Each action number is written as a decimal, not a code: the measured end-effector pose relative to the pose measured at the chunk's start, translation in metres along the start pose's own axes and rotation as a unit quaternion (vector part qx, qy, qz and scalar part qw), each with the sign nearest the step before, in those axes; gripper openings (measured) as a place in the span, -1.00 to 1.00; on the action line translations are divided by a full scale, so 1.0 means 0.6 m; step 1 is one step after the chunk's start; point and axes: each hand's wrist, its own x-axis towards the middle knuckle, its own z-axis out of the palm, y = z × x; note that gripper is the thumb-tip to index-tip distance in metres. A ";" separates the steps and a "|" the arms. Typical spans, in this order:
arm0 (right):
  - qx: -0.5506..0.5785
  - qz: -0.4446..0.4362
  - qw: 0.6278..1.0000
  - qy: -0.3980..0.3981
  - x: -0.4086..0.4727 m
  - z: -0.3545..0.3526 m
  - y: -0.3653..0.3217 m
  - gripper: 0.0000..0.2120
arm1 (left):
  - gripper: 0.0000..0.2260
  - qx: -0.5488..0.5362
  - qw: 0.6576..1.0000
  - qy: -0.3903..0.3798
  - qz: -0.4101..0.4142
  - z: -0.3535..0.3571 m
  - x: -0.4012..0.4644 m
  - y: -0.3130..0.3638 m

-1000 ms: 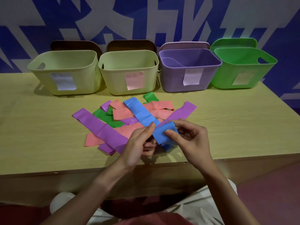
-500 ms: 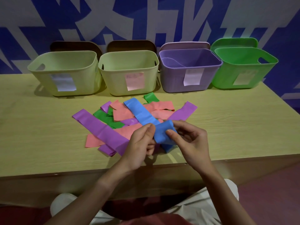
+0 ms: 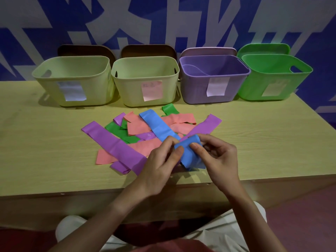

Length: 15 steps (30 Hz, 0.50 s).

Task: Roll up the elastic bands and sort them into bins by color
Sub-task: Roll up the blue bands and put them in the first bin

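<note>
Since a second ago, more of the blue band [image 3: 189, 151] is wound into the roll at 6 o'clock of the pile [image 3: 145, 131].
Both grips pinch it: my left hand [image 3: 160, 160] at 9 o'clock of the roll, my right hand [image 3: 218, 157] at 3 o'clock, thumbs on top, wrists low over the tabletop [image 3: 45, 151] edge. If a pinch slackens, I judge the springy coil could unwind, or the tail drag neighbouring bands.

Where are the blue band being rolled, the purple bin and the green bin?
blue band [image 3: 160, 127]: head view, flat unrolled stretch.
purple bin [image 3: 196, 91]: head view, front wall.
green bin [image 3: 254, 84]: head view, front wall.
</note>
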 end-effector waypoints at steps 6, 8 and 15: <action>-0.017 -0.007 0.999 -0.029 0.001 -0.007 0.005 -0.77 | -0.69 0.006 1.000 0.019 0.012 0.004 0.006 -0.009; -0.024 -0.008 0.999 -0.041 0.001 -0.011 0.008 -0.75 | -0.69 -0.076 0.997 0.005 -0.021 0.006 0.007 -0.006; -0.033 -0.018 0.997 -0.068 0.008 -0.016 -0.004 -0.77 | -0.72 -0.346 0.923 -0.095 -0.139 -0.003 0.013 0.007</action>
